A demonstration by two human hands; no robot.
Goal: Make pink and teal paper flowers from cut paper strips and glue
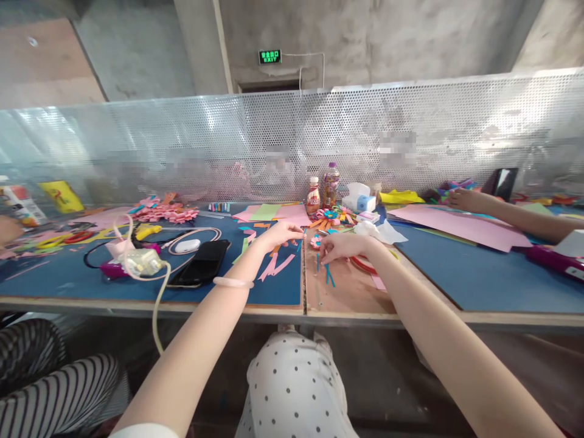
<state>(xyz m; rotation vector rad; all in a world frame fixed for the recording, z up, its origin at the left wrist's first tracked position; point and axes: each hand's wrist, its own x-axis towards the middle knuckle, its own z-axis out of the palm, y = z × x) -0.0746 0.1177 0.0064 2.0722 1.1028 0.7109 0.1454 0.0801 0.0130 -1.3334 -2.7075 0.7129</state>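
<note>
At left, a pale cable droops over the edge of the table, where, we judge, an arm could snag it. The left hand has its fingertips nearly meeting; we cannot tell whether they pinch anything. Between the hands we find a pink paper flower, which a hard squeeze could crush. Just below the right hand, its fingers curled, their hold unclear to us, are blue paper strips that a brushing wrist could crease.

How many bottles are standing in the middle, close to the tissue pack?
2: the white-capped bottle, and the purple-capped bottle just to its right, nearer the tissue pack. Another could be hidden behind them.
</note>
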